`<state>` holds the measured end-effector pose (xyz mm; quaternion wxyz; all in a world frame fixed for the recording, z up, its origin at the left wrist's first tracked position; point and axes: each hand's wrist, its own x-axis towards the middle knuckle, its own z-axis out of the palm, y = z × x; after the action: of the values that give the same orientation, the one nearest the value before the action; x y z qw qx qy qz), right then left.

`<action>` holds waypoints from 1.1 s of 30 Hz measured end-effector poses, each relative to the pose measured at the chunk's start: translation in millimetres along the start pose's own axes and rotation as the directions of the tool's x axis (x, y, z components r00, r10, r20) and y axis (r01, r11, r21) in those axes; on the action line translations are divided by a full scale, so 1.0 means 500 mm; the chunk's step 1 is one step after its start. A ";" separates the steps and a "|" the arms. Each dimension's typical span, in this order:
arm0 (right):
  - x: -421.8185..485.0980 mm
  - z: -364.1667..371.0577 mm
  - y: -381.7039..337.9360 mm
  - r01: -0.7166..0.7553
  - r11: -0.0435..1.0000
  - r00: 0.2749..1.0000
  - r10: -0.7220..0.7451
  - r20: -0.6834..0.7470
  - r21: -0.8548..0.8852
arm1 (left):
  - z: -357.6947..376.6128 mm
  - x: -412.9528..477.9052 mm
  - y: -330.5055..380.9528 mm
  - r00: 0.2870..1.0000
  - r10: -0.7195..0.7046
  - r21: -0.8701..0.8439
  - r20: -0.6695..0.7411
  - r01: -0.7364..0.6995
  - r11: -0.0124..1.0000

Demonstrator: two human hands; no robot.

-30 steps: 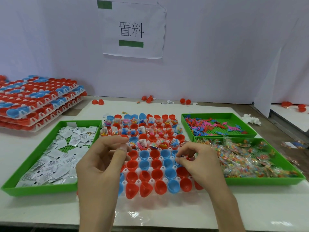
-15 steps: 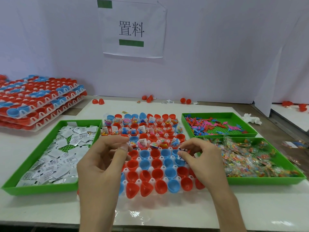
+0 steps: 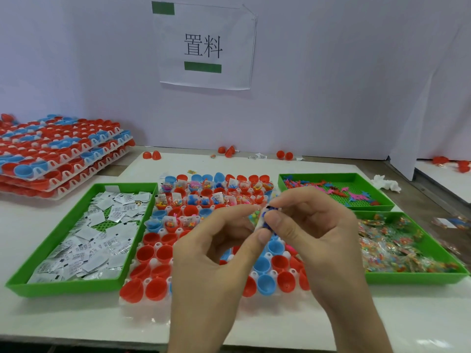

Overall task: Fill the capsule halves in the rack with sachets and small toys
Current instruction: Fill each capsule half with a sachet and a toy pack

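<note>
A white rack (image 3: 158, 300) of red and blue capsule halves lies in the middle of the table. Its far rows hold sachets and toys; the near rows are bare cups. Above the rack's centre my left hand (image 3: 219, 253) and my right hand (image 3: 311, 233) meet, both pinching a small bundle (image 3: 265, 220) of a white sachet, a blue toy and a clear candy packet. The bundle's details are partly hidden by my fingers.
A green tray of white sachets (image 3: 76, 286) lies left of the rack. At the right are a green tray of small plastic toys (image 3: 367, 207) and a green tray of clear candy packets (image 3: 413, 278). Stacked filled racks (image 3: 56, 154) sit far left. Loose red capsules (image 3: 284, 155) lie by the wall.
My hands have come together over the rack's centre: the left moved right, the right rose and moved left. Both now pinch the same bundle.
</note>
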<state>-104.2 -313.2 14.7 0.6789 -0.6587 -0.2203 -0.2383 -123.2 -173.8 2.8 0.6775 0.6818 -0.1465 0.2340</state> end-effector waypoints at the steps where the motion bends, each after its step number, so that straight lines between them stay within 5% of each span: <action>1: -0.001 0.003 -0.003 0.004 1.000 1.000 -0.004 -0.011 0.012 | 0.000 0.000 0.003 1.000 0.015 -0.012 -0.005 -0.015 1.000; 22: -0.013 0.052 0.011 -0.055 0.985 0.983 0.082 -0.164 0.162 | 0.010 -0.003 0.013 0.998 -0.029 -0.102 -0.064 0.023 0.994; 33: -0.005 0.009 0.008 -0.137 0.989 0.990 0.137 0.020 0.050 | -0.020 0.000 0.005 0.998 -0.039 -0.049 -0.040 0.037 0.998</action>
<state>-103.5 -308.5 10.2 0.7086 -0.6565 -0.1860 -0.1800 -125.7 -164.2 4.6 0.7008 0.6631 -0.1251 0.2315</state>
